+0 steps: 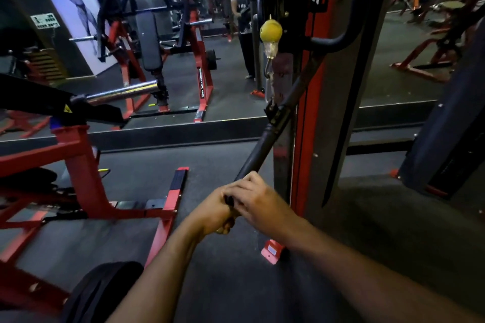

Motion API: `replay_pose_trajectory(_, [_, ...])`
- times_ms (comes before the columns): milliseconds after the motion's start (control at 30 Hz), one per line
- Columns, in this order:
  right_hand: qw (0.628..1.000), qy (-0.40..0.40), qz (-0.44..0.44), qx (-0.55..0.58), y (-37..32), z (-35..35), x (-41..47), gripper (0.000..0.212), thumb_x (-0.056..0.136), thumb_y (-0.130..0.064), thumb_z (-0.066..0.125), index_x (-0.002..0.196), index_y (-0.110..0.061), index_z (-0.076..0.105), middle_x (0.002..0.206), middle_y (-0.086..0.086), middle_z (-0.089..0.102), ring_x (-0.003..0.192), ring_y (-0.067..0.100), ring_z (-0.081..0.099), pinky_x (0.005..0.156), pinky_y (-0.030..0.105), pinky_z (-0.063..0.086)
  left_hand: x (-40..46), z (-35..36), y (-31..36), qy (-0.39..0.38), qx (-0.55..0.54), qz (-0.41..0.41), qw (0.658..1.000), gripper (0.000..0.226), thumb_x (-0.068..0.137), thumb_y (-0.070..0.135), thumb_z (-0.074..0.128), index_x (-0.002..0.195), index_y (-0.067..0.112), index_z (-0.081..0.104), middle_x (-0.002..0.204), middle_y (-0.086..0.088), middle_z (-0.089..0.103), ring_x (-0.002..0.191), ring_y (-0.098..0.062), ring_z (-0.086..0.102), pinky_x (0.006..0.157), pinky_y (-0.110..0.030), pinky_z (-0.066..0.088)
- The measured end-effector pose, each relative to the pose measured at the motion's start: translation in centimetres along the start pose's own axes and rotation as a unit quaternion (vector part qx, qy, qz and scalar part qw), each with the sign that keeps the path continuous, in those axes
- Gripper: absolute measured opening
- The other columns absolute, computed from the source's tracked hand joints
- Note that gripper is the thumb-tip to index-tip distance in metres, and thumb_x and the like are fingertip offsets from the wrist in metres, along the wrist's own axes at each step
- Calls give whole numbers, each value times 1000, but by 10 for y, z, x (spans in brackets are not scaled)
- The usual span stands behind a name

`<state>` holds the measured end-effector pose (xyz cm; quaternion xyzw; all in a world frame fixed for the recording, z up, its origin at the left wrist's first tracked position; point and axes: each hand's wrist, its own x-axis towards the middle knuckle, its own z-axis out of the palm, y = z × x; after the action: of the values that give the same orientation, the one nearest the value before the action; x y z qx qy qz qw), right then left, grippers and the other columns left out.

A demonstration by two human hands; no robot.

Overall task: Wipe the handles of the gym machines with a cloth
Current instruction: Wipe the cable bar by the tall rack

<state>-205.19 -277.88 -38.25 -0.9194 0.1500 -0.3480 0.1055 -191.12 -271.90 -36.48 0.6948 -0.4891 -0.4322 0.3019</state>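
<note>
We see both hands meeting at the near end of a long black bar handle (265,139). This handle hangs on a metal clip below a yellow ball stopper (270,31) of the cable machine (315,102), and it slants from the clip down and toward us.

The left hand (214,214) is curled around the lowest part of the bar, with the fingers closed on it. The right hand (258,203) lies over the bar just above and beside the left one, touching it, and its fingers are bent around the handle too. Between the two hands a small dark piece shows, and a bit of yellowish material peeks out under the left hand; we cannot tell if this is the cloth.

The cable machine stands at the right with a red and grey upright column. On the left is a red-framed machine (86,173) with a chrome sleeve (123,92) and a black weight plate (102,291) near the bottom edge. Behind is a wall mirror (183,47), in which more red machines and a standing person (242,21) are reflected. The floor (236,283) is dark rubber.
</note>
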Motion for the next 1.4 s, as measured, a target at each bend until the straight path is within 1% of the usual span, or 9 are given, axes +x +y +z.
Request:
replay_pose_trajectory(167, [994, 24, -33, -97, 65, -36, 22, 29, 86, -2, 72, 114, -11, 69, 113, 4, 68, 109, 22, 52, 94, 39, 52, 1, 2, -1, 13, -9, -20, 1000, 22, 95, 0, 62, 106, 16, 52, 52, -2, 46, 40, -14, 44, 39, -22, 35])
replay_pose_trajectory(400, [991, 115, 32, -57, 78, -11, 22, 35, 90, 4, 60, 124, -4, 65, 129, 11, 65, 135, 25, 50, 120, 50, 29, 4, 8, -5, 51, 14, 4, 999, 23, 94, 2, 64, 109, 15, 54, 61, -4, 51, 41, -14, 48, 41, -26, 41])
replay_pose_trajectory(567, [992, 11, -122, -12, 47, 16, 1, 37, 92, 4, 50, 125, 0, 65, 130, 16, 65, 132, 29, 54, 121, 54, 25, 1, 12, -5, 71, 31, 11, 997, 21, 93, 2, 65, 95, 19, 53, 54, 3, 52, 42, -11, 50, 42, -27, 41])
replay_pose_trajectory(667, [979, -37, -196, -50, 75, -12, 13, 38, 93, 5, 50, 129, -2, 63, 133, 14, 64, 134, 27, 53, 122, 55, 22, -1, 13, -4, 66, 18, 10, 998, 26, 93, 4, 66, 105, 24, 54, 67, -4, 56, 47, -13, 52, 44, -28, 45])
replay_pose_trajectory(800, [985, 37, -110, -123, 119, -51, 32, 37, 95, -1, 53, 130, -8, 64, 136, 7, 63, 127, 33, 55, 113, 55, 36, 0, 13, -6, 63, 12, 10, 998, 34, 94, 6, 66, 110, 33, 53, 75, -7, 57, 50, -14, 54, 48, -31, 49])
replay_pose_trajectory(967, [991, 116, 20, -62, 102, -48, 31, 29, 95, -4, 64, 123, -8, 70, 124, 3, 70, 99, 19, 57, 96, 19, 42, 1, 13, -7, 65, 22, 11, 998, 37, 94, 9, 68, 120, 30, 52, 79, -6, 59, 51, -10, 56, 51, -28, 50])
replay_pose_trajectory(1067, [984, 145, 101, 19, 73, -29, 23, 25, 94, -3, 63, 116, -10, 72, 110, 4, 71, 98, 10, 61, 93, 31, 53, 2, 8, -7, 64, 30, 13, 997, 34, 94, 9, 67, 118, 28, 53, 81, -8, 60, 55, -15, 56, 52, -31, 52])
replay_pose_trajectory(1267, [994, -10, -109, -8, 42, -5, 2, 33, 91, 4, 67, 123, -6, 68, 124, 8, 69, 97, 19, 60, 92, 28, 52, 6, 2, -9, 69, 55, 28, 996, 35, 93, 7, 66, 111, 35, 53, 72, -5, 61, 49, -12, 55, 48, -28, 48])
replay_pose_trajectory(1400, [993, 80, -23, -82, 94, -43, 32, 33, 90, 3, 67, 121, -8, 69, 121, 6, 70, 106, 20, 60, 98, 35, 51, 7, 5, -12, 69, 39, 23, 997, 31, 93, 7, 67, 108, 31, 53, 75, -7, 58, 50, -15, 54, 49, -32, 50])
